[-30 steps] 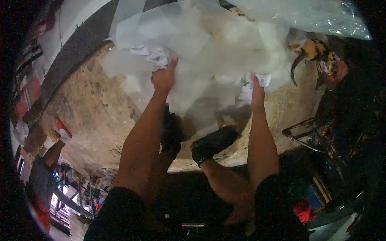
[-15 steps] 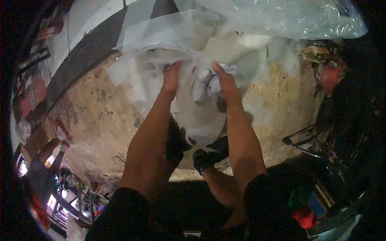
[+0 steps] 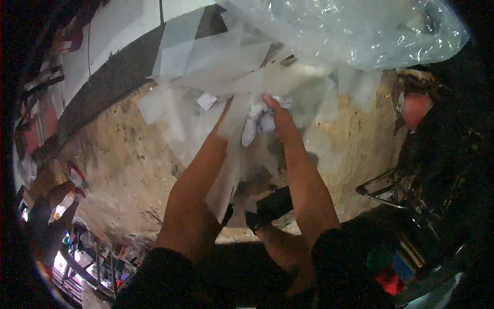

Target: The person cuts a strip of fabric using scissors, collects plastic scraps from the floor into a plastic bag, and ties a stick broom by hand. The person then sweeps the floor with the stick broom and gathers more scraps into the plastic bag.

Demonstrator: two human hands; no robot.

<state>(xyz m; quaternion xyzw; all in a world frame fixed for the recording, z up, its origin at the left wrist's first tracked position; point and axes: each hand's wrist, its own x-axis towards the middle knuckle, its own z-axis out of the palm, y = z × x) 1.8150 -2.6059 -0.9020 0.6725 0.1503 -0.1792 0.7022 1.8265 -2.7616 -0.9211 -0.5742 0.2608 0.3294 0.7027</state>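
My right hand (image 3: 277, 109) is closed round a crumpled white bundle (image 3: 252, 123), the thumb lying on top of it. My left hand (image 3: 225, 116) is mostly hidden behind a translucent sheet (image 3: 226, 170) that hangs down over my forearm; its finger state is unclear. Just left of that hand is a small white folded piece (image 3: 207, 101). Many translucent sheets (image 3: 180, 56) overlap beneath and beyond both hands, on a worn wooden surface (image 3: 128, 170).
A large clear plastic bag (image 3: 360, 31) lies at the top right. A metal frame (image 3: 383, 190) stands right of the wooden surface. My crossed legs and dark footwear (image 3: 272, 206) are below the hands. Another person's legs (image 3: 56, 201) show at the left.
My right hand has moved inward from the right with the white bundle. A translucent sheet now covers my left hand and hangs lower. The cat at the right is no longer visible.
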